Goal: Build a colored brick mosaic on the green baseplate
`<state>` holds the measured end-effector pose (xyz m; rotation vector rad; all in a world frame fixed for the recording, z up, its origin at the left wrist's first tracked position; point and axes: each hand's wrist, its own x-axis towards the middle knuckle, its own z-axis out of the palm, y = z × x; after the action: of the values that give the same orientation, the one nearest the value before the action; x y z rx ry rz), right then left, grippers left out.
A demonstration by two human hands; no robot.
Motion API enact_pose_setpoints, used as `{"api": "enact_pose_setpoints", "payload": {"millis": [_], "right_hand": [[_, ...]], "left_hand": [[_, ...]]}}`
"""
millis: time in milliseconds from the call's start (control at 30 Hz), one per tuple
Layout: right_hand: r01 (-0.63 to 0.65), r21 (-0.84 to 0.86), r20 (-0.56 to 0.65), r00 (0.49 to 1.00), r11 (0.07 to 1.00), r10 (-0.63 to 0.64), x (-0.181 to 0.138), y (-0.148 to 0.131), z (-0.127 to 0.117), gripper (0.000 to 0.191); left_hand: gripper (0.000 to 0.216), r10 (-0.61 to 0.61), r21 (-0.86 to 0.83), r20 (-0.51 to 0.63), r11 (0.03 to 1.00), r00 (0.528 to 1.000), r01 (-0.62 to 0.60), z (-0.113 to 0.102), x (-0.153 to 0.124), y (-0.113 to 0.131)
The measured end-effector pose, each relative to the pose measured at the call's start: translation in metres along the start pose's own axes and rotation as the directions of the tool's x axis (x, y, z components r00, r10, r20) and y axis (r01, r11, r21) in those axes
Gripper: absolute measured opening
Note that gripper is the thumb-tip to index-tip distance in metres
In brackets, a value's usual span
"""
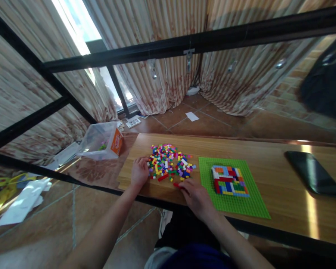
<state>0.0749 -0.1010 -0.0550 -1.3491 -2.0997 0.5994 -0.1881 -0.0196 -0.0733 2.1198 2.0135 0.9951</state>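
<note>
A loose heap of small coloured toy bricks (168,162) lies on the wooden bench. My right hand (197,196) is at the heap's near right edge, thumb and fingers pinching a small red brick (176,184). At the left side of the heap rests my left hand (140,172), its fingers curled in against the bricks; whatever they may hold is hidden. A longer red brick (162,177) lies at the heap's front. To the right of my right hand is a green baseplate (207,168), bearing a roughly square, multicoloured brick build (230,181).
A dark phone or tablet (313,173) lies at the bench's right. Beyond the bench's left end stands a clear plastic box (98,144) with an orange label and a few pieces inside. A black metal rail (168,48) crosses in front of the curtains (162,86).
</note>
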Motion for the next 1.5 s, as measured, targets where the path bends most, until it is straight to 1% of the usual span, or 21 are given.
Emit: {"api": "enact_pose_setpoints", "payload": {"millis": [100, 167, 233, 333, 400, 533, 633, 900, 1033, 1300, 1400, 1500], "right_hand": [[-0.091, -0.091, -0.127, 0.989, 0.992, 0.079, 0.005, 0.007, -0.007, 0.019], [-0.124, -0.115, -0.178, 0.979, 0.986, 0.103, 0.009, 0.013, -0.012, 0.024], [-0.119, -0.141, -0.165, 0.982, 0.983, 0.095, 0.014, 0.018, -0.014, 0.029], [-0.101, -0.205, -0.084, 0.993, 0.974, 0.085, 0.023, 0.022, -0.013, 0.034], [-0.117, -0.243, -0.061, 0.993, 0.963, 0.105, 0.027, 0.023, -0.013, 0.035], [-0.182, -0.264, -0.075, 0.983, 0.947, 0.168, 0.030, 0.025, -0.015, 0.031], [-0.204, -0.258, -0.079, 0.979, 0.944, 0.189, 0.030, 0.027, -0.016, 0.030], [-0.281, -0.318, -0.055, 0.959, 0.906, 0.279, 0.041, 0.022, -0.019, 0.023], [-0.307, -0.266, -0.056, 0.951, 0.914, 0.304, 0.046, 0.022, -0.021, 0.018], [-0.324, -0.070, -0.106, 0.943, 0.943, 0.316, 0.042, 0.026, -0.019, 0.009], [-0.336, 0.027, -0.102, 0.936, 0.941, 0.337, 0.040, 0.025, -0.020, 0.010], [-0.319, 0.179, -0.119, 0.932, 0.931, 0.342, 0.037, 0.026, -0.021, 0.015]], "left_hand": [[0.027, -0.003, -0.010, 0.005, 1.000, 1.000, 0.003, 0.000, 0.000, 0.000], [0.027, -0.001, -0.018, 0.013, 1.000, 1.000, 0.001, 0.000, 0.000, 0.000], [0.028, -0.003, -0.022, 0.019, 1.000, 1.000, 0.004, 0.000, 0.000, 0.000], [0.028, -0.010, -0.019, 0.021, 1.000, 1.000, 0.010, 0.001, 0.000, -0.001], [0.028, -0.010, -0.014, 0.019, 1.000, 1.000, 0.010, 0.001, 0.000, -0.001], [0.028, -0.005, -0.010, 0.024, 1.000, 1.000, 0.005, 0.001, 0.000, -0.001], [0.027, -0.001, -0.017, 0.022, 1.000, 1.000, 0.002, 0.001, 0.000, -0.001], [0.027, -0.014, -0.008, 0.020, 1.000, 1.000, 0.014, 0.001, -0.001, -0.001], [0.027, -0.020, -0.014, 0.020, 1.000, 1.000, 0.020, 0.000, 0.000, 0.001], [0.028, -0.016, 0.002, 0.021, 1.000, 1.000, 0.016, -0.002, 0.001, 0.003], [0.028, -0.011, -0.004, 0.022, 1.000, 1.000, 0.011, -0.001, 0.001, 0.002], [0.028, -0.008, -0.012, 0.021, 1.000, 1.000, 0.009, -0.001, 0.000, 0.001]]}}
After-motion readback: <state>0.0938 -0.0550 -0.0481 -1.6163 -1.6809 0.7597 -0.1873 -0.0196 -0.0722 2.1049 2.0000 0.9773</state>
